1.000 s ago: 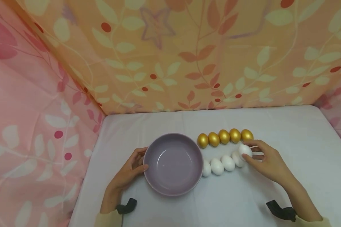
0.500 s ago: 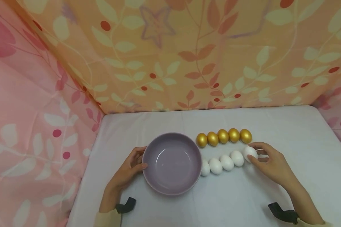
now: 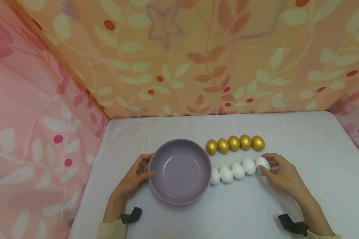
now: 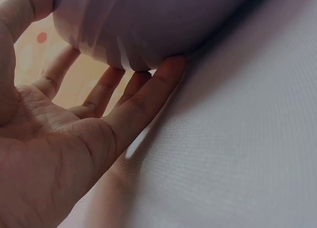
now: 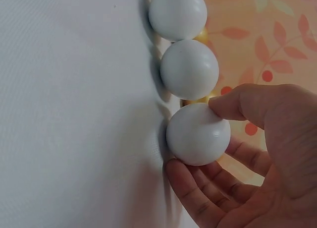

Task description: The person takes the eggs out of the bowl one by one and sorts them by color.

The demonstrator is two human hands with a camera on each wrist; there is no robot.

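Observation:
A purple bowl [image 3: 180, 172] sits on the white table, in the middle of the head view. My left hand [image 3: 136, 174] holds it by the left side, thumb at the rim and fingertips against the outer wall [image 4: 124, 34]. To the bowl's right runs a slanting row of white eggs [image 3: 226, 174], the nearest one partly hidden by the bowl. My right hand [image 3: 282, 171] grips the white egg [image 5: 198, 135] at the row's right end between thumb and fingers, low at the table surface. A narrow gap parts this egg from its neighbour [image 5: 189, 69] in the head view.
Behind the white eggs lies a row of several golden eggs [image 3: 234, 143]. A patterned orange cloth [image 3: 167, 59] stands along the table's back edge, and a pink cloth [image 3: 33, 149] hangs at the left. Black straps or mounts [image 3: 291, 225] show at both wrists.
The right hand has brought its white egg rightward and down, from overlapping the row's end to a place in line with it. The left hand keeps its hold on the bowl.

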